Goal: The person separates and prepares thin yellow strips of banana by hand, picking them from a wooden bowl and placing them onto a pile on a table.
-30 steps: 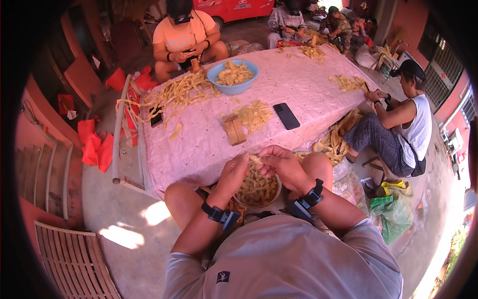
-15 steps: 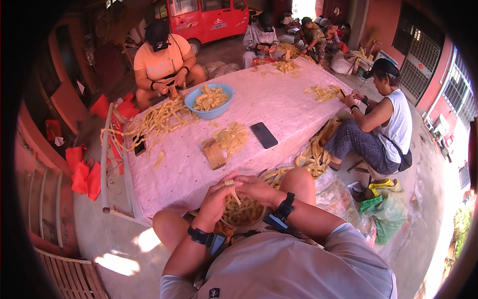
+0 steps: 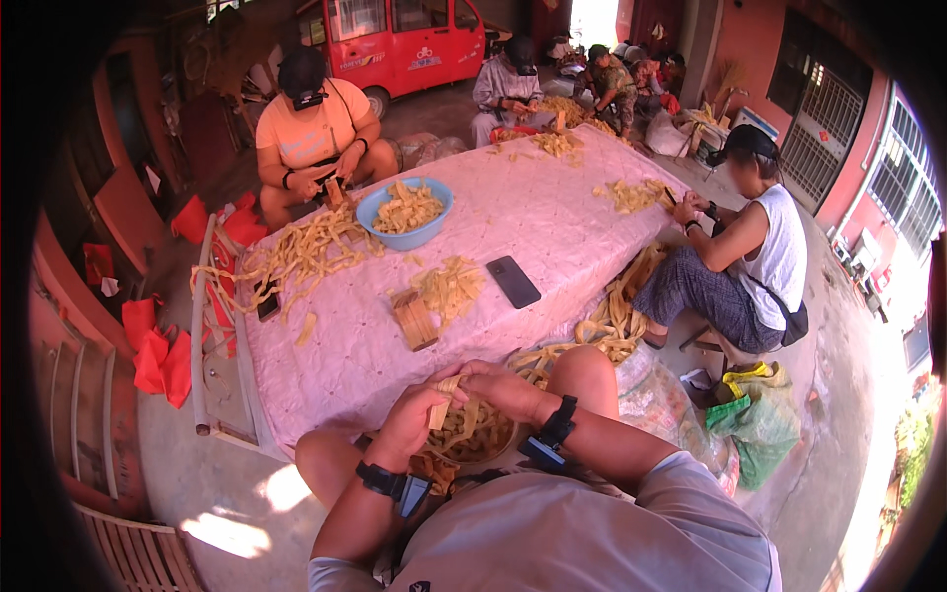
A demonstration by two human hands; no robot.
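Between my knees, my left hand (image 3: 412, 414) grips a short pale-yellow strip (image 3: 441, 405) that hangs from the fingers. My right hand (image 3: 493, 385) is closed at its upper end, fingers bent against the strip and close to the left fingers. Just below both hands sits a round bowl of small curled yellow pieces (image 3: 464, 439). Long yellow strips (image 3: 607, 335) lie heaped beside my right knee. Ahead on the pink table cover (image 3: 360, 370) are a wooden block (image 3: 412, 321), a loose pile of flat strips (image 3: 454, 286) and a black phone (image 3: 513, 282).
A blue basin (image 3: 404, 222) and tangled strips (image 3: 296, 257) sit on the table. Co-workers (image 3: 745, 247), (image 3: 311, 138) sit around it. Plastic sacks (image 3: 750, 424) lie at my right, red bags (image 3: 158, 355) and a metal frame (image 3: 212, 375) at left. A red three-wheeler (image 3: 414, 49) stands behind.
The view has tilted up, so the table sits lower and more of the red vehicle shows. My hands have moved down and left in the frame, and the strip hangs lengthwise from my fingers.
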